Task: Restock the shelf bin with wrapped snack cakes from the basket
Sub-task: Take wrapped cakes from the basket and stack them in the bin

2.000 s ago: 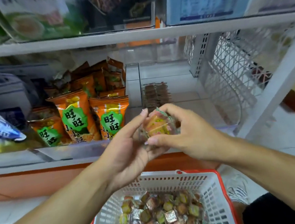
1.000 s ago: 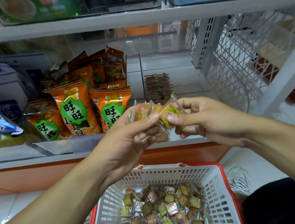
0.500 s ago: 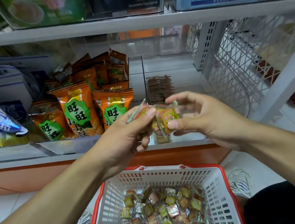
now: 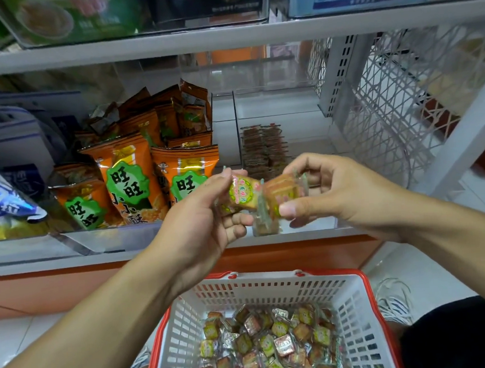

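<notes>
Two bare hands meet in front of a white shop shelf (image 4: 224,37), each curled round wrapped snack cakes. Compared with half a second ago, the hands have drawn slightly apart: the cakes that were pressed together as one cluster now sit as two separate handfuls, touching only at their crinkled wrapper edges. The view has barely shifted.

Below, a white basket (image 4: 362,319) with a red rim stands on the floor, its bottom covered by a loose heap of basket cakes (image 4: 265,347). On the shelf, a clear shelf bin (image 4: 288,113) holds a short row of stocked cakes (image 4: 263,150) standing on edge near its left wall; the rest of it shows bare white shelf. Left of the bin, orange snack bags (image 4: 131,181) with green labels stand packed upright.

The left hand (image 4: 201,225) grips a left cake (image 4: 243,194) between thumb and curled fingers, its yellow-green round label facing the camera through clear film. The right hand (image 4: 343,193) pinches a right cake (image 4: 282,193), thumb below and fingers above, showing an orange-brown face with pink print. A further wrapped piece hangs just below the two, though which hand holds it cannot be told. Both held cakes hover in front of the bin's open front, above the basket.
</notes>
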Demonstrator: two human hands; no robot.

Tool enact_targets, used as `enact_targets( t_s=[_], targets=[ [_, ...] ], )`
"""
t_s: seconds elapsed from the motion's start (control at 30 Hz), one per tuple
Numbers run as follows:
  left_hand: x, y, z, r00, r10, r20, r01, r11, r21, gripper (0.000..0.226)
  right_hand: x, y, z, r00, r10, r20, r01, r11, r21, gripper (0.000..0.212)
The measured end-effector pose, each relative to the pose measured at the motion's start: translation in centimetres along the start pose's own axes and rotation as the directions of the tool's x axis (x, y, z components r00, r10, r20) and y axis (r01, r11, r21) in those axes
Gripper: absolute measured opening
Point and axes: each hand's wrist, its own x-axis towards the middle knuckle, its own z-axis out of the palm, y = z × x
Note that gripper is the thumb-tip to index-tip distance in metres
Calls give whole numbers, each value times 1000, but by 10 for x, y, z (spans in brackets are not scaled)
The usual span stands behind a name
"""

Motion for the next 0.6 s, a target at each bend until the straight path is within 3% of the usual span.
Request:
enact_targets(
  t_s=[0.1,0.2,0.27,0.4,0.47,0.6],
  targets=[
    [0,-4,3,998,19,-56,-18,999,26,28,14,3,-17,968,-15,-250,24,999,32,45],
    [0,-9,9,995,34,-95,-26,996,81,34,34,15,-44,885,-98,-455,-54,949,-311,41],
    [1,-13,13,993,37,-112,-25,993,112,43,52,28,-57,883,-132,-451,-158,820,-550,38],
    [2,-22,21,998,-2,-63,12,989,149,53,87,49,-58,904,17,-427,-363,558,-746,31],
    [4,-25,23,998,-11,-61,21,985,169,54,102,56,-51,914,37,-405,-364,520,-773,34],
    [8,-24,25,994,-9,-105,24,990,141,44,121,62,-40,882,40,-470,-403,582,-706,50]
  ],
)
